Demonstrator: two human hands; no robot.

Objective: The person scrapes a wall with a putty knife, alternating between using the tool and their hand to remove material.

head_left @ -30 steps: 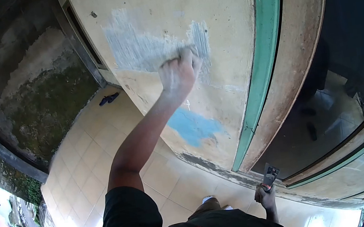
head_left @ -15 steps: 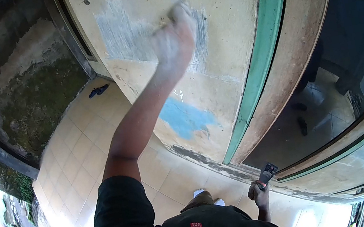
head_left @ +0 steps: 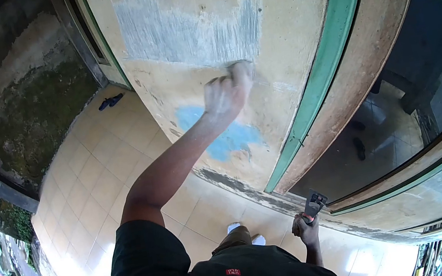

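Note:
My left hand (head_left: pixel 226 97), dusty white and slightly blurred, is closed against the cream wall (head_left: pixel 187 76) just below a scraped grey-white patch (head_left: pixel 186 33). Whatever is between its fingers and the wall is too hidden to name. Under that hand, a light blue patch (head_left: pixel 230 141) shows on the wall. Low on the right, my right hand (head_left: pixel 306 230) grips a scraper (head_left: pixel 312 206) with a wide dark blade, held away from the wall near the window's bottom corner.
A green frame strip (head_left: pixel 325 62) and a brown wooden frame (head_left: pixel 372 42) border the dark glass (head_left: pixel 402 102) on the right. Dark sandals (head_left: pixel 110 102) lie on the tiled floor (head_left: pixel 101 158) at the left, near a mossy wall (head_left: pixel 49 108).
My left hand has moved down the wall, from over the scraped patch to just below it. My right hand with the scraper has shifted slightly left. The view has shifted a little.

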